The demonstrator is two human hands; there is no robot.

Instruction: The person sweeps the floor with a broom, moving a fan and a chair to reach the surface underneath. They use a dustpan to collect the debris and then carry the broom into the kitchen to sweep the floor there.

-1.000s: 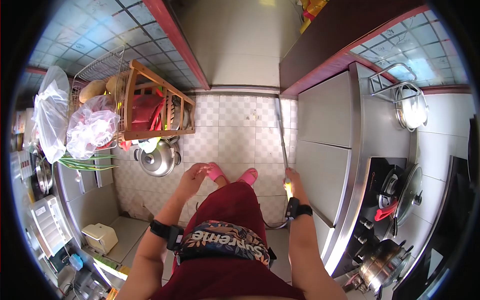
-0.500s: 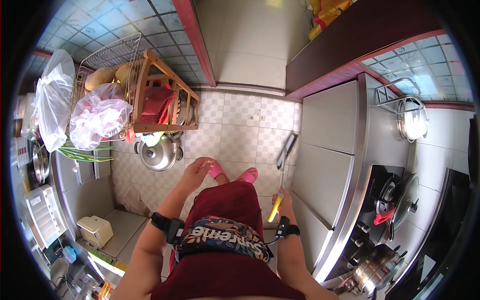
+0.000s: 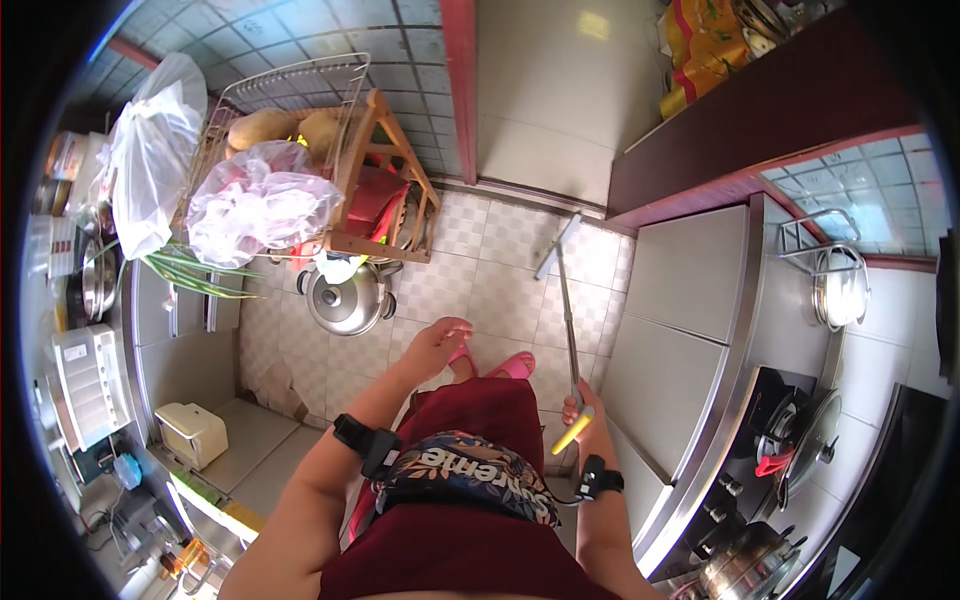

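My right hand (image 3: 590, 410) is wrapped round the pole of a mop (image 3: 569, 320), near its yellow grip. The pole points away from me, and its narrow, flat grey head reaches the tiled floor (image 3: 470, 275) close to the doorway. Whether the head touches the tiles I cannot tell. My left hand (image 3: 437, 345) hangs in front of my body with fingers loosely stretched, holding nothing. Below it are my feet in pink slippers (image 3: 516, 366). Beyond the left hand, a lidded steel pot (image 3: 345, 297) stands on the floor.
A wooden rack (image 3: 385, 245) and a wire basket with bagged goods (image 3: 262, 205) stand at left. Grey cabinets (image 3: 680, 265) line the right, below a stove (image 3: 770, 420) with pans. A raised door sill (image 3: 535, 197) crosses the far end. A cream bin (image 3: 190, 437) sits lower left.
The mop has been pushed forward, its head now farther away near the sill. My right hand still grips it. The whole view has shifted; my left hand stays free.
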